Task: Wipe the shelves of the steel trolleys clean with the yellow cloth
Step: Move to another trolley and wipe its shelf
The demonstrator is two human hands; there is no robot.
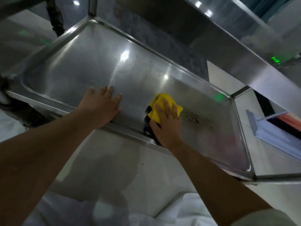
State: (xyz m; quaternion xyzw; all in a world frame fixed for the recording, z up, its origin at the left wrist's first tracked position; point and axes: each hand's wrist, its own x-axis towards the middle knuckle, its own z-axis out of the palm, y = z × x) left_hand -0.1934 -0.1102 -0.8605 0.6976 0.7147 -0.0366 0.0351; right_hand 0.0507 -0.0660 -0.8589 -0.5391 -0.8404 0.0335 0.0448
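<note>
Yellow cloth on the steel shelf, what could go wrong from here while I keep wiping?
The dark specks sit just right of the yellow cloth; a flat pass under the right hand may smear rather than lift them. The cloth's near edge already looks dark, so it could spread grime across the shelf. The left hand rests flat by the near rim and may leave fresh prints on the steel.

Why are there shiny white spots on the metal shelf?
Head view: the white spots are ceiling lights glaring off the steel shelf, brightest at one spot; green glints reflect too; the wide lens bends the shelf edges; the far background looks blurry.
</note>
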